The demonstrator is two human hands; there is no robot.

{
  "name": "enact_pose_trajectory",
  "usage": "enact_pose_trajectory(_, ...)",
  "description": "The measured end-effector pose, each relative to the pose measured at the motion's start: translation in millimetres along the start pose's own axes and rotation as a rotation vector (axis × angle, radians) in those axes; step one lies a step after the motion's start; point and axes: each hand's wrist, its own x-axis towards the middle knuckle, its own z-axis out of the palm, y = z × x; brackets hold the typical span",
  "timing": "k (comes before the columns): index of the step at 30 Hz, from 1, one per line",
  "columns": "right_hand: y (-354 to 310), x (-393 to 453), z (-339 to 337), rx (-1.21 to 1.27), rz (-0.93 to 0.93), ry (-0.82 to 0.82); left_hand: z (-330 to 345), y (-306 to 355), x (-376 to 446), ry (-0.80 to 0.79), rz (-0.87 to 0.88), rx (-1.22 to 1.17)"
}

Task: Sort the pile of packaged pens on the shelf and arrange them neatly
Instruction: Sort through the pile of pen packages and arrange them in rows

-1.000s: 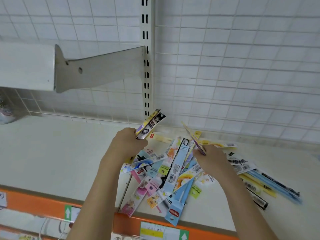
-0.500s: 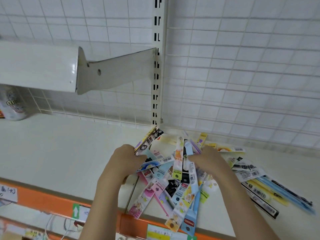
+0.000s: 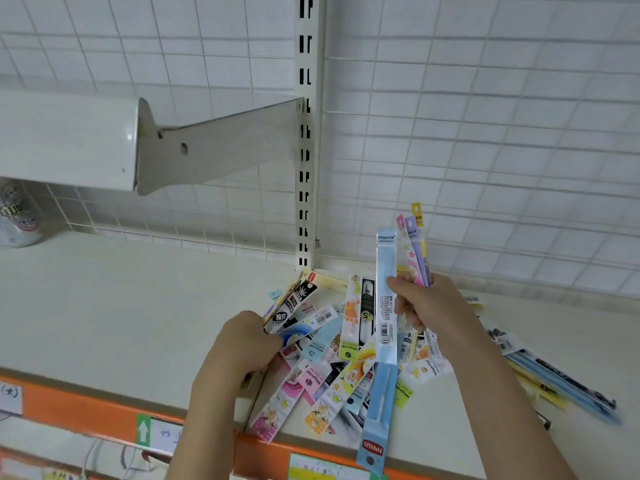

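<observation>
A loose pile of packaged pens (image 3: 332,368) lies on the white shelf (image 3: 121,306) below the upright post. My left hand (image 3: 242,344) grips a few packets, a black-and-white pen packet (image 3: 294,303) sticking up from it. My right hand (image 3: 426,306) is raised above the pile and holds a fan of packets upright: a long light-blue pen packet (image 3: 384,306) in front, with pink, purple and yellow ones (image 3: 414,244) behind. More blue, yellow and black pen packets (image 3: 554,375) lie apart at the right.
An upper shelf with its metal bracket (image 3: 214,147) juts out at the left. A drink can (image 3: 19,216) stands at the far left under it. White wire grid backs the shelf. An orange price rail (image 3: 86,407) runs along the front edge.
My right hand has risen from the pile, lifting the light-blue packet and several others upright. My left hand has stayed by the pile with its packets.
</observation>
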Motion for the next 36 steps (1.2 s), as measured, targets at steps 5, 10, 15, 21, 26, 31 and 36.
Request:
enact_pose_trajectory(5,-7,-4,-4,0.014,-0.019,-0.016,-4,3,-6,0.057,-0.044,-0.080)
enact_pose_trajectory(10,-7,-5,-6,0.043,-0.030,-0.008,-21,15,-24,0.151,0.021,-0.194)
enact_pose_trajectory(15,-5,-6,-10,0.041,-0.047,-0.011,-32,29,-39,0.231,0.238,-0.429)
enact_pose_trajectory(21,-3,-7,-17,0.060,-0.059,0.046,-31,42,-53,-0.006,0.359,-0.705)
enact_pose_trajectory(26,5,-8,-22,0.061,-0.057,0.048,-24,44,-55,-0.082,0.434,-0.693)
enact_pose_trajectory(31,9,-9,-29,0.061,-0.063,0.044,-17,47,-55,-0.131,0.455,-0.703)
enact_pose_trajectory(36,12,-11,-34,0.069,-0.112,0.108,-11,48,-52,-0.088,0.466,-0.650)
